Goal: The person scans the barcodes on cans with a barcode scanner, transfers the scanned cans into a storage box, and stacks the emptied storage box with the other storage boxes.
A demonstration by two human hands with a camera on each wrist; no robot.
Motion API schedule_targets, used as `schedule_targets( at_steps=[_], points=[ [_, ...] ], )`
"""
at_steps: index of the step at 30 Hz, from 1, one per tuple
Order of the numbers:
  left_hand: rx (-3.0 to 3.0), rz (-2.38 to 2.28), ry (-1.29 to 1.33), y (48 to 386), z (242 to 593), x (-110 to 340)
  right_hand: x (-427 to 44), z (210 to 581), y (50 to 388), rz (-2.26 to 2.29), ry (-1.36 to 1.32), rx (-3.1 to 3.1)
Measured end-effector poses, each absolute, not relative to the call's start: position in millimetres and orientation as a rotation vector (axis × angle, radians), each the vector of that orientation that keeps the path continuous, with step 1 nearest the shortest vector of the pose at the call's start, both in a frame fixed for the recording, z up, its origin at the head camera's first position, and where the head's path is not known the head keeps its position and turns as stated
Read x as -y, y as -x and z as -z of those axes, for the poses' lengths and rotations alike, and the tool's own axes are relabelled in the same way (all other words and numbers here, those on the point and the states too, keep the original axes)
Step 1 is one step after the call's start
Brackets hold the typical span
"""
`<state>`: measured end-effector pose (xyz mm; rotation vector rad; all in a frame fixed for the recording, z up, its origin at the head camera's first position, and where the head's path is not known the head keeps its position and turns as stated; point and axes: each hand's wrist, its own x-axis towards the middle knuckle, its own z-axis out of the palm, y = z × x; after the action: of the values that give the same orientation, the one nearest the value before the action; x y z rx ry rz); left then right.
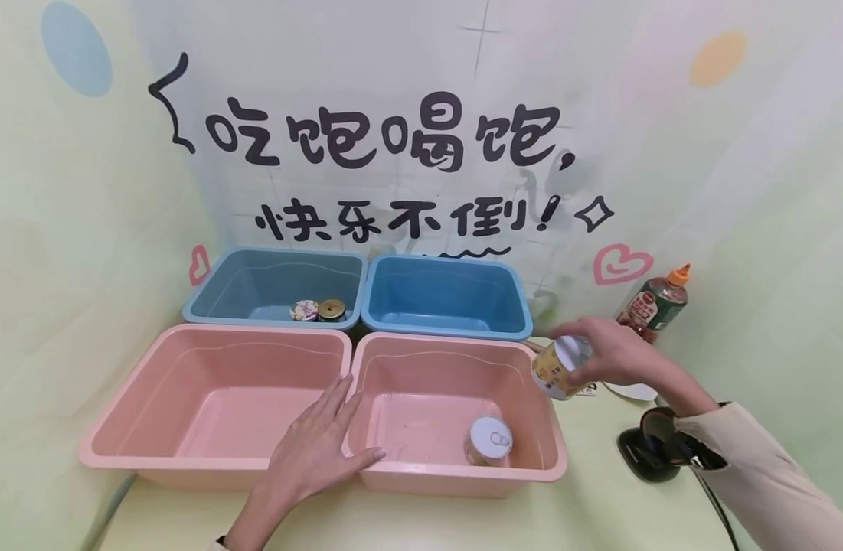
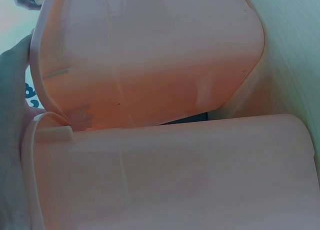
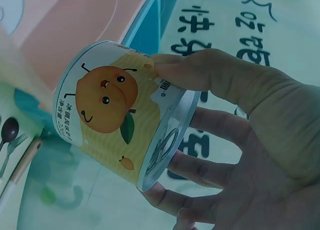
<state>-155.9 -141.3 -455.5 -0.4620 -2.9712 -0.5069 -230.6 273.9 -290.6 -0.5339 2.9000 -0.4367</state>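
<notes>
My right hand (image 1: 617,352) holds a food can (image 1: 555,371) with a yellow fruit label, tilted, at the right rim of the right pink bin (image 1: 455,471). In the right wrist view, thumb and fingers grip the can (image 3: 107,110) by its ring-pull end. A second can (image 1: 488,441) stands in that bin's front right corner, its ring-pull lid up. My left hand (image 1: 314,448) lies with fairly straight fingers across the adjoining rims of the right and left pink bins (image 1: 214,463); in the left wrist view only its edge (image 2: 12,115) shows.
Behind are two blue bins (image 1: 445,333); the left one holds a flowered round item (image 1: 304,310) and a gold-topped tin (image 1: 331,309). An orange-capped bottle (image 1: 658,302) stands back right. A black device (image 1: 648,455) with a cable sits beneath my right forearm.
</notes>
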Motion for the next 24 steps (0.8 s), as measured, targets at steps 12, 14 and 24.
schedule_targets(
  at_steps=[12, 14, 24],
  points=[
    [2.966, 0.501, 0.46, 155, 457, 141, -326, 317, 230, 0.525, 0.47, -2.86],
    [2.961, 0.496, 0.464, 155, 457, 141, -332, 321, 230, 0.539, 0.486, -2.835],
    [2.958, 0.498, 0.472, 155, 458, 141, -363, 355, 230, 0.623, 0.505, -2.783]
  ],
)
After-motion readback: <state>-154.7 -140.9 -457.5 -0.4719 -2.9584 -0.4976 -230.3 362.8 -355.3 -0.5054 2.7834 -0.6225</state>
